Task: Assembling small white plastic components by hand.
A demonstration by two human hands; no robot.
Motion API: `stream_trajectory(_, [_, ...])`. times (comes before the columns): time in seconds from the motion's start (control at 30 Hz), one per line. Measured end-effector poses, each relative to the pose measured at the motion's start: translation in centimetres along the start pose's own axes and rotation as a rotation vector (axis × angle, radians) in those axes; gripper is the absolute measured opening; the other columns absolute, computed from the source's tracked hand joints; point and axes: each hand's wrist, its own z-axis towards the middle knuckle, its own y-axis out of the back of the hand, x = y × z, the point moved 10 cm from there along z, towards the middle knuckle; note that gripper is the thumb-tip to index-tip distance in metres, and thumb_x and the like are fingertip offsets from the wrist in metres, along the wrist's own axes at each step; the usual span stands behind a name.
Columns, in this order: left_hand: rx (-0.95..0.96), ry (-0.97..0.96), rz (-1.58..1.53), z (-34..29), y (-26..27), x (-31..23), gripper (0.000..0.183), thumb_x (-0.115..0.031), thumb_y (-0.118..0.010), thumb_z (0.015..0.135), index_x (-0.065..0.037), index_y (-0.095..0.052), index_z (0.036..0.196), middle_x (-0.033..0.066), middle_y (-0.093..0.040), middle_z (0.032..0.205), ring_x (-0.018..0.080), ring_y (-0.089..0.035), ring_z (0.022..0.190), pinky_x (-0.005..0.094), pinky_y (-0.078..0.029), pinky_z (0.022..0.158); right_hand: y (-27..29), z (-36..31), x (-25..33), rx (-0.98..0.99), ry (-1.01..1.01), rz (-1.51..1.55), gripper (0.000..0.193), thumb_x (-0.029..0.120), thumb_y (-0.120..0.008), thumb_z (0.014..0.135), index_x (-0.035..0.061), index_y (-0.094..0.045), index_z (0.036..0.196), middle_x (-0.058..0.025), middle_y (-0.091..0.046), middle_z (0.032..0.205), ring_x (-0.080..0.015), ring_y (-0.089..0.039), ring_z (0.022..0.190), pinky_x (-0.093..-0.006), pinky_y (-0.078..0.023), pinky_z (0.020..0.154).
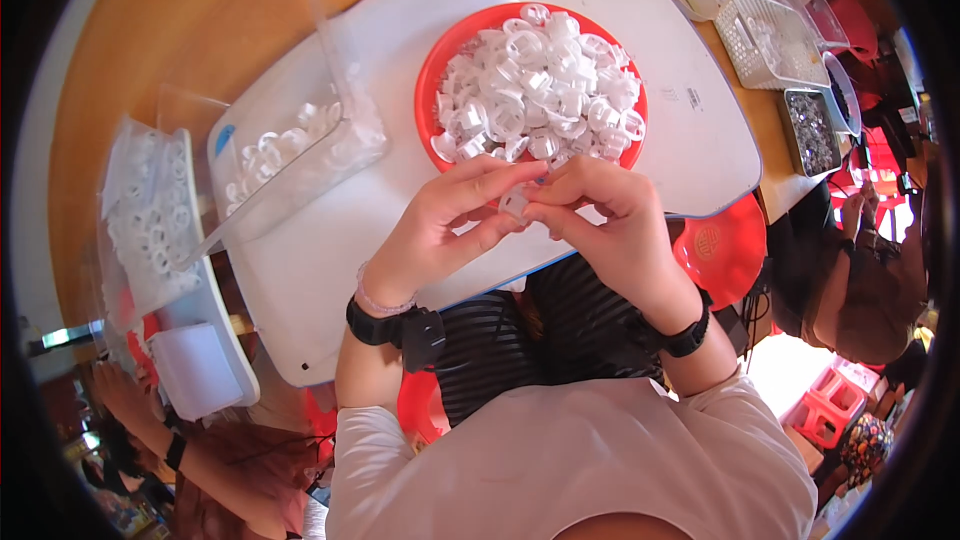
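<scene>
A small white plastic piece (514,203) is pinched between my two hands, just in front of a round red tray. My left hand (455,205) grips it from the left with thumb and fingertips. From the other side, my right hand (600,202) closes thumb and index finger on it; a speck of blue shows at the fingertips. Behind my hands the red tray (424,90) is heaped with white plastic ring-like pieces (540,80). The fingers partly hide the held piece, so its full shape cannot be made out.
A clear plastic bin (365,135) with more white pieces stands left on the white table (330,300). Beyond it lies a bag of white rings (150,220). At the right are a white basket (750,40) and a dark tray of small shiny parts (812,130). Other people sit on both sides.
</scene>
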Motion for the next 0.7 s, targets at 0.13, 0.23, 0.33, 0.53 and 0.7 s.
stream_trajectory(0.13, [-0.176,-0.147,0.457,-1.1,1.3,-7.4,0.043,-0.006,-0.060,0.083,-0.007,-0.052,0.126,0.0087,-0.054,0.119,0.0187,-0.055,0.097,0.0277,-0.046,0.078,3.5,1.0,-1.0,-0.088,-0.131,0.180,0.007,0.005,-0.062,0.084,-0.0011,-0.060,0.085,-0.0016,-0.061,0.078,-0.0068,-0.054,0.064,-0.0204,-0.044,0.057])
stream_trajectory(0.23, [-0.398,-0.178,0.792,-3.7,5.3,-12.8,0.031,-0.016,-0.054,0.089,-0.005,-0.057,0.117,0.0083,-0.057,0.113,0.0201,-0.054,0.096,0.0271,-0.044,0.076,8.1,3.1,-2.1,-0.259,-0.028,0.008,0.009,0.007,-0.061,0.084,0.0000,-0.059,0.088,-0.0042,-0.062,0.081,-0.0105,-0.055,0.064,-0.0234,-0.045,0.057])
stream_trajectory(0.33, [-0.525,-0.079,1.059,-5.7,9.8,-15.2,0.028,-0.022,-0.050,0.091,-0.004,-0.060,0.110,0.0081,-0.058,0.109,0.0172,-0.054,0.094,0.0272,-0.042,0.076,7.6,5.3,-0.7,-0.254,0.165,-0.547,0.010,0.005,-0.061,0.082,0.0023,-0.059,0.092,-0.0080,-0.061,0.082,-0.0180,-0.058,0.066,-0.0283,-0.047,0.060])
stream_trajectory(0.53, [-0.421,0.507,0.875,-6.2,18.6,-5.6,0.031,-0.025,-0.044,0.095,-0.003,-0.058,0.112,0.0035,-0.059,0.107,0.0128,-0.051,0.101,0.0248,-0.038,0.089,5.8,2.4,1.6,-0.251,0.301,-0.672,0.015,0.000,-0.058,0.080,0.0025,-0.060,0.094,-0.0111,-0.057,0.083,-0.0225,-0.057,0.068,-0.0314,-0.046,0.061])
stream_trajectory(0.7, [-0.088,1.069,0.629,-6.3,17.3,-0.3,0.045,-0.042,-0.031,0.095,-0.019,-0.045,0.132,-0.0057,-0.046,0.130,0.0120,-0.041,0.115,0.0307,-0.040,0.088,8.5,-2.6,-1.2,-0.343,0.230,-0.569,0.013,-0.003,-0.056,0.079,-0.0001,-0.059,0.091,-0.0108,-0.056,0.079,-0.0203,-0.053,0.064,-0.0298,-0.044,0.060])
